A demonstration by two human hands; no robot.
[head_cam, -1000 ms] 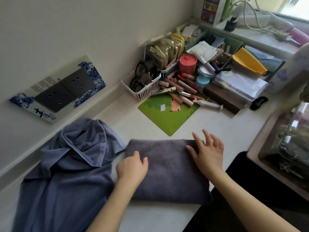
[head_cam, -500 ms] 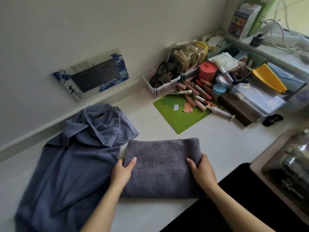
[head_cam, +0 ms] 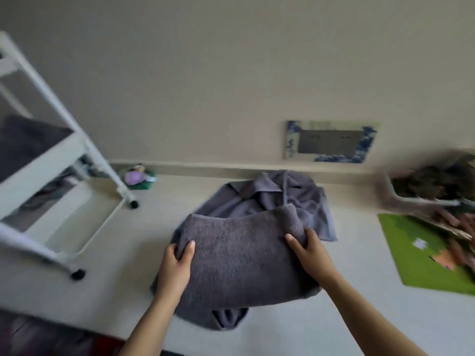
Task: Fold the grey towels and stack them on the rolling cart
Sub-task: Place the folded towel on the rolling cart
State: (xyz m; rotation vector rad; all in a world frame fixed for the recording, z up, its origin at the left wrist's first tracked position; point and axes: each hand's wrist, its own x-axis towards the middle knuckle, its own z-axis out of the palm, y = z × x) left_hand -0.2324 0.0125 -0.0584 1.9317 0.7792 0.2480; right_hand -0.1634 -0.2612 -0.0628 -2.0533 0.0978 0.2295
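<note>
Both hands hold the folded grey towel [head_cam: 239, 255] up off the counter [head_cam: 334, 317]. The left hand [head_cam: 176, 265] has its grip pinched on the towel's left edge, thumb on top, and the right hand [head_cam: 309, 253] has its grip pinched on the right edge the same way. The towel sags in the middle and a bit hangs down at the near side. Right behind it lies a crumpled blue-grey towel [head_cam: 280, 201], partly hidden by the lifted one. To the right is a green mat [head_cam: 421, 255], with a blurry basket [head_cam: 431, 186] past it. To the left stands the white rolling cart [head_cam: 59, 155], with something dark grey on its shelf. A moment ago the towel lay flat on the counter with both hands pressing it; now it is in the air and the view has turned left to the cart. The counter between towel and cart is bare. A blue-edged socket plate [head_cam: 330, 142] is on the far wall
</note>
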